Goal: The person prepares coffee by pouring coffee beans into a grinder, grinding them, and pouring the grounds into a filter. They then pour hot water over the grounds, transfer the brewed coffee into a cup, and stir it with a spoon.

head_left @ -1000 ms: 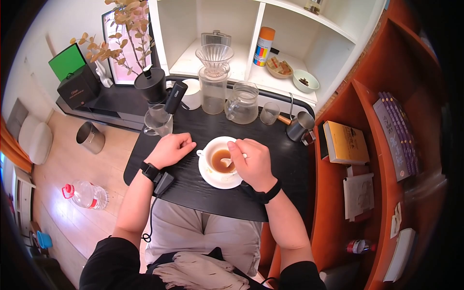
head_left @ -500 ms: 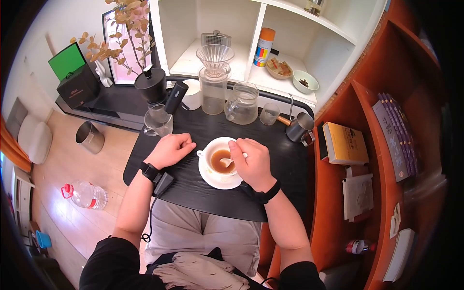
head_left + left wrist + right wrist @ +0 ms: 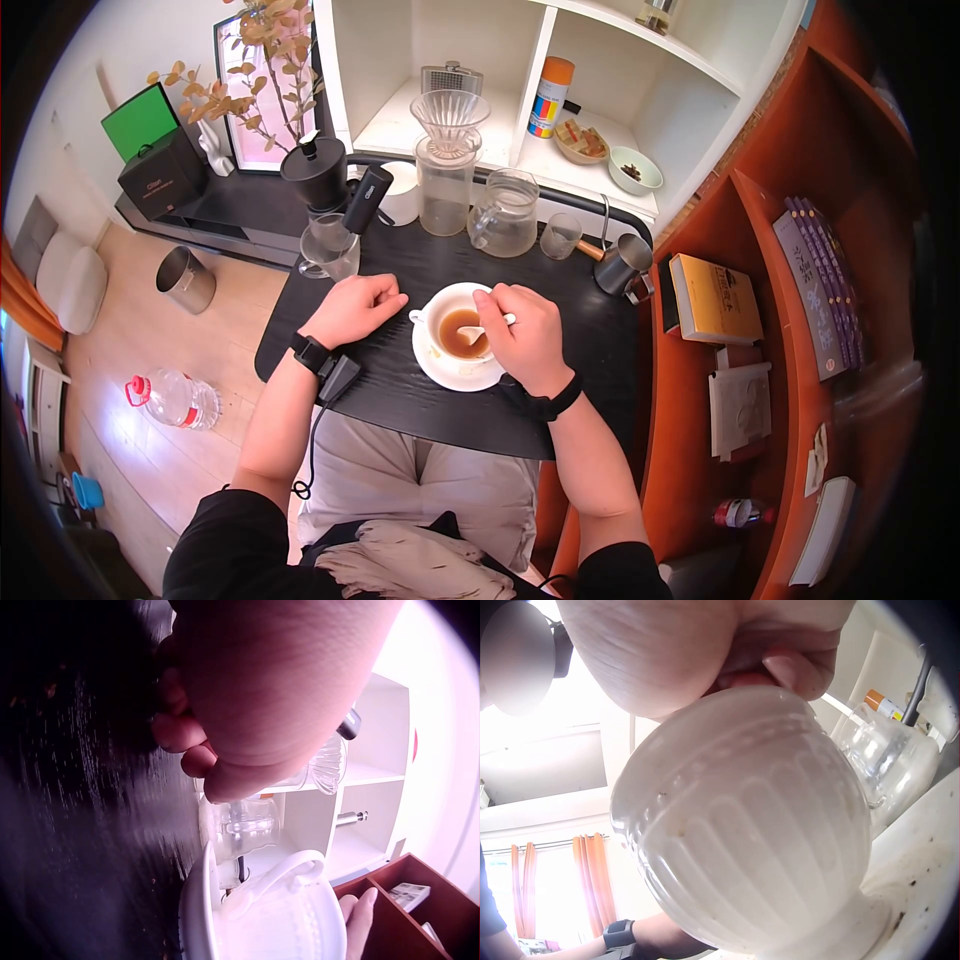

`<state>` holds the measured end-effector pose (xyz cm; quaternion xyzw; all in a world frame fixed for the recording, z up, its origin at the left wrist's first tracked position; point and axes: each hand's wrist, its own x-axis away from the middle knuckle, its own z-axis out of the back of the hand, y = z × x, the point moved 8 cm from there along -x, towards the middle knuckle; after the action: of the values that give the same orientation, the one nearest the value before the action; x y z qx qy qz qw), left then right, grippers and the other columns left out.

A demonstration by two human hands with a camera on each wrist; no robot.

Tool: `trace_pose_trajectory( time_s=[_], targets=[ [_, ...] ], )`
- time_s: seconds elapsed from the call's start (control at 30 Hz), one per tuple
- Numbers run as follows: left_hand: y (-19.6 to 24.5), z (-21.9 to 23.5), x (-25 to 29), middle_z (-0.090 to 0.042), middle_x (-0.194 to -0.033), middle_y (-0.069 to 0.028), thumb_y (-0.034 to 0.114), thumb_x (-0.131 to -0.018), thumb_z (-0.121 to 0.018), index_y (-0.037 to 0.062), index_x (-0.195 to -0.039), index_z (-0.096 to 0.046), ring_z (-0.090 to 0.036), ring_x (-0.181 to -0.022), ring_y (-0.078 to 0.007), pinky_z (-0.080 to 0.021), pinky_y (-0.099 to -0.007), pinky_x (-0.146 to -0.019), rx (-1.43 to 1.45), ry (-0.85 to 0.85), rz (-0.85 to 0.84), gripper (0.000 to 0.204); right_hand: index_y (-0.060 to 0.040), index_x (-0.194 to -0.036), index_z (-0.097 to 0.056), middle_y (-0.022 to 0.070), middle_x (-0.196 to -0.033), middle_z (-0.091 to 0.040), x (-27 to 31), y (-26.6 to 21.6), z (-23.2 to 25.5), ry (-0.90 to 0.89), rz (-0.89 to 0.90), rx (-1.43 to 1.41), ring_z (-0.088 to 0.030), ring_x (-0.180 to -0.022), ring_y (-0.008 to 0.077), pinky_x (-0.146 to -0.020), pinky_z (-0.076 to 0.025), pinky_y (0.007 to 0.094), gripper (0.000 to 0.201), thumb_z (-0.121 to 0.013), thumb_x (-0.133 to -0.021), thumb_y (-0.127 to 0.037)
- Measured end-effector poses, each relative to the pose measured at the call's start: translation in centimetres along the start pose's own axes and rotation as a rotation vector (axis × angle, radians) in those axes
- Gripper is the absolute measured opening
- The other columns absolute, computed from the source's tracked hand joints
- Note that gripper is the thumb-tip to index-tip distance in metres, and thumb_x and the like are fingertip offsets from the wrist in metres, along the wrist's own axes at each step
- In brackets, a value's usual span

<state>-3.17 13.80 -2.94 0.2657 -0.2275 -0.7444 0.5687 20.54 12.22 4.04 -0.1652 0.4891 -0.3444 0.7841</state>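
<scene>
A white cup (image 3: pixel 440 312) with brown liquid stands on a white saucer (image 3: pixel 458 380) on the black table. My right hand (image 3: pixel 524 335) pinches the handle of a white spoon (image 3: pixel 477 334), whose bowl dips into the liquid. In the right wrist view that hand (image 3: pixel 697 652) is over the rim of the ribbed cup (image 3: pixel 757 817); the spoon is hidden there. My left hand (image 3: pixel 352 308) rests on the table left of the cup, fingers loosely curled and holding nothing. The left wrist view shows this hand (image 3: pixel 255 690) beside the cup (image 3: pixel 277 922) and its handle.
Along the table's back stand a glass mug (image 3: pixel 330 247), a dripper (image 3: pixel 450 115) on a tall glass, a glass pot (image 3: pixel 503 215), a small glass (image 3: pixel 561 236) and a metal pitcher (image 3: pixel 622 266). A black table (image 3: pixel 330 410) edge faces the lap; a red-brown bookshelf (image 3: pixel 690 400) adjoins on the right.
The head view has shifted very slightly. Both hands, the cup and the spoon look almost the same as before.
</scene>
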Motion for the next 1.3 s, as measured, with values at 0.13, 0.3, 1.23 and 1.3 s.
trace_pose_trajectory(
  time_s=[0.13,0.3,1.23,1.3],
  targets=[
    [0.09,0.06,0.03,-0.063,-0.067,-0.0099,0.028,-0.099,-0.070,0.0037,-0.082,-0.062,-0.063,-0.062,-0.0299,-0.046,-0.0409,-0.060,-0.004,0.004,0.002,0.031,-0.0068,-0.071,-0.068,0.0081,-0.059,-0.059,0.26,0.34,-0.19,-0.013,-0.016,-0.017,-0.060,-0.055,0.0260,-0.052,-0.046,0.0389,0.036,-0.070,-0.102,-0.025],
    [0.05,-0.01,0.00,-0.060,-0.066,-0.0098,0.026,-0.100,-0.070,0.0025,-0.083,-0.061,-0.059,-0.060,-0.0275,-0.044,-0.0400,-0.059,0.006,0.008,-0.022,0.031,-0.0067,-0.067,-0.069,0.0081,-0.056,-0.058,0.14,-0.02,-0.13,-0.030,-0.008,0.000,-0.060,-0.054,0.0255,-0.051,-0.045,0.0385,0.039,-0.071,-0.102,-0.025],
    [0.11,0.03,0.06,-0.062,-0.068,-0.0104,0.028,-0.099,-0.070,0.0033,-0.083,-0.061,-0.063,-0.065,-0.0324,-0.047,-0.0422,-0.062,0.004,-0.003,-0.011,0.031,-0.0052,-0.070,-0.067,0.0094,-0.057,-0.056,0.07,-0.02,-0.05,-0.024,-0.010,-0.001,-0.058,-0.053,0.0257,-0.051,-0.044,0.0381,0.036,-0.070,-0.101,-0.023],
    [0.02,-0.02,0.09,-0.061,-0.067,-0.0103,0.026,-0.099,-0.070,0.0025,-0.083,-0.061,-0.060,-0.062,-0.0298,-0.045,-0.0408,-0.060,0.010,0.003,-0.026,0.030,-0.0051,-0.070,-0.067,0.0093,-0.057,-0.056,0.05,-0.03,0.00,-0.012,-0.005,-0.009,-0.058,-0.053,0.0257,-0.051,-0.044,0.0382,0.036,-0.070,-0.101,-0.023]
  ],
)
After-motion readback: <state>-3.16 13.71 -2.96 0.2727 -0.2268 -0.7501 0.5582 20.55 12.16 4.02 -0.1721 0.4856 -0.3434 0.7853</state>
